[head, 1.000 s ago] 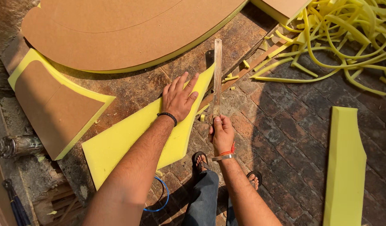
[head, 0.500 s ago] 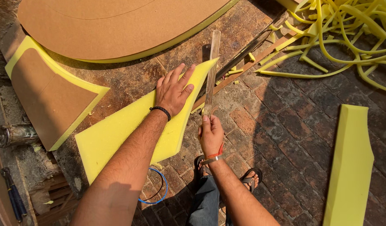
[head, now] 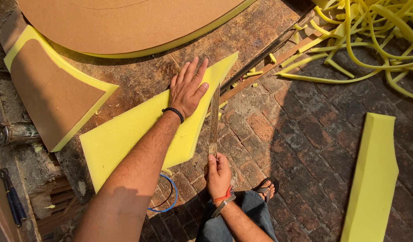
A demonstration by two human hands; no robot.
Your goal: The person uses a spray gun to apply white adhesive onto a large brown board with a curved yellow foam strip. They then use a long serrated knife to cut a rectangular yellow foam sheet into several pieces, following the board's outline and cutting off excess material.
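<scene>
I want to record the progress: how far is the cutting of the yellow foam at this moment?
Done, by the look of it: a heap of thin foam strips lies at the top right, and a trimmed foam piece lies at the right. In hand: the left hand presses a foam sheet flat while the right hand holds a long blade along its edge. Left: that edge is not cut through.
</scene>
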